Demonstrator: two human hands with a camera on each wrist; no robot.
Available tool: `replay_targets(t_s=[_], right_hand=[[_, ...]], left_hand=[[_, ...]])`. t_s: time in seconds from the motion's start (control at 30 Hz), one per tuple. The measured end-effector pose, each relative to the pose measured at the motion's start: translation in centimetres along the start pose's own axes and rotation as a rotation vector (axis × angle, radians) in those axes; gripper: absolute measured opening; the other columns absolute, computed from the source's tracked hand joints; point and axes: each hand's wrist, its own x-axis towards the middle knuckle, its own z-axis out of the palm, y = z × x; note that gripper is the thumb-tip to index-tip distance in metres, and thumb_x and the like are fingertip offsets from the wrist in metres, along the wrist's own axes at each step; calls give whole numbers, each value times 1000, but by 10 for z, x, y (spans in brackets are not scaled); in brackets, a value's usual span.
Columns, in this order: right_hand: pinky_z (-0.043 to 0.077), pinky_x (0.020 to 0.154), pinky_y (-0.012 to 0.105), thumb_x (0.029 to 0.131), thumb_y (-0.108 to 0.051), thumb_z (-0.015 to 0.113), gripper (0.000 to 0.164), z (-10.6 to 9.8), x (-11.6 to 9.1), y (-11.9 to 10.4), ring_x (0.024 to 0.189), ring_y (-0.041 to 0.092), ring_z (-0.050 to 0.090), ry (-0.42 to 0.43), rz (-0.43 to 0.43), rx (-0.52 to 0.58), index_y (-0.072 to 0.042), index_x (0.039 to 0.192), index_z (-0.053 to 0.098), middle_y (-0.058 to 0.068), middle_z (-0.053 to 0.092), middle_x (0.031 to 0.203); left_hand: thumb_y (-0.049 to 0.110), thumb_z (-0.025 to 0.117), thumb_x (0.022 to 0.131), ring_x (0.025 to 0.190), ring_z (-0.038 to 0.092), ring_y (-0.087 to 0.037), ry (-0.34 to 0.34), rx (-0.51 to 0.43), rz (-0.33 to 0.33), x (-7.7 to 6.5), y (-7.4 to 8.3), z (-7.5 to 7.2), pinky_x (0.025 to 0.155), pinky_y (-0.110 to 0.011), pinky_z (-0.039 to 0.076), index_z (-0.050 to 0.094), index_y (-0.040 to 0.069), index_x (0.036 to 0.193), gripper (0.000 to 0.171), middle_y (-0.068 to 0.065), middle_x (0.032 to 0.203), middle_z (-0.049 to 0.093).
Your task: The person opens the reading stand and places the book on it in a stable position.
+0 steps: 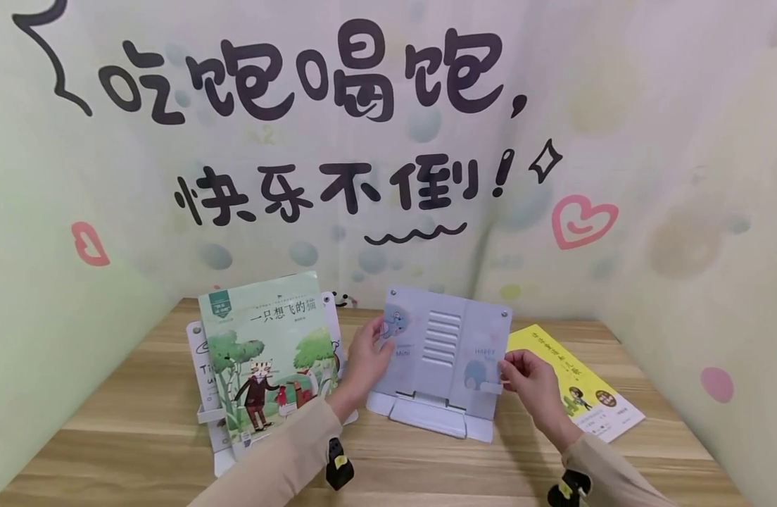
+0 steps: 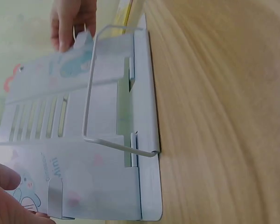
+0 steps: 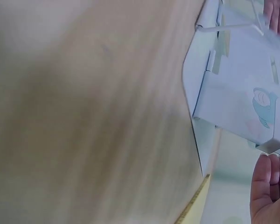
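Note:
A pale lilac metal book stand point(image 1: 440, 352) with slots and elephant pictures stands tilted up on the table, without a book on it. My left hand point(image 1: 366, 362) holds its left edge, the thumb toward the front face. At the right edge, my right hand point(image 1: 533, 384) pinches the stand beside its small page clip point(image 1: 491, 387). In the left wrist view, a wire support point(image 2: 89, 93) juts out from the base in front of the panel. The right wrist view shows the right fingertips point(image 3: 274, 158) right at the clip's lower end.
To the left, a green picture book point(image 1: 274, 352) leans on a second, white stand point(image 1: 205, 366). A yellow book point(image 1: 578, 380) lies on the wooden table point(image 1: 135, 415) behind my right hand. A printed curtain point(image 1: 338, 267) hangs behind the table.

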Motion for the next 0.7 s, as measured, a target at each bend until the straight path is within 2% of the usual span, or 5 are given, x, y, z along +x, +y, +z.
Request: replay_targets(t_s=[0.07,0.23,0.47,0.7], right_hand=[[56,67,24,94,-8,55,18,2,9,-2,78,10,60,0,-3,-20,4,107,57,17,61,96],[55,67,23,94,-8,55,20,9,28,-5,81,14,61,8,-13,-64,4,108,60,18,62,98],[56,71,28,93,-8,56,22,22,51,-10,87,23,63,14,-25,-106,5,110,62,21,64,102],[56,71,30,94,-6,55,19,29,61,-14,85,22,60,9,-48,-129,4,107,63,20,64,100]], left_hand=[[2,55,89,127,45,-36,5,-32,-19,-5,0,-2,106,-43,37,39,-2,137,51,-22,136,45],[-1,55,88,127,43,-39,40,-64,15,-16,-2,-3,106,-44,36,36,-7,137,53,-26,136,42],[-3,58,85,121,46,-39,125,10,71,-29,-5,0,104,-46,38,36,-8,137,57,-27,130,43],[-3,61,82,120,46,-41,158,66,103,-36,-5,2,103,-49,38,35,-8,138,61,-28,132,44]])
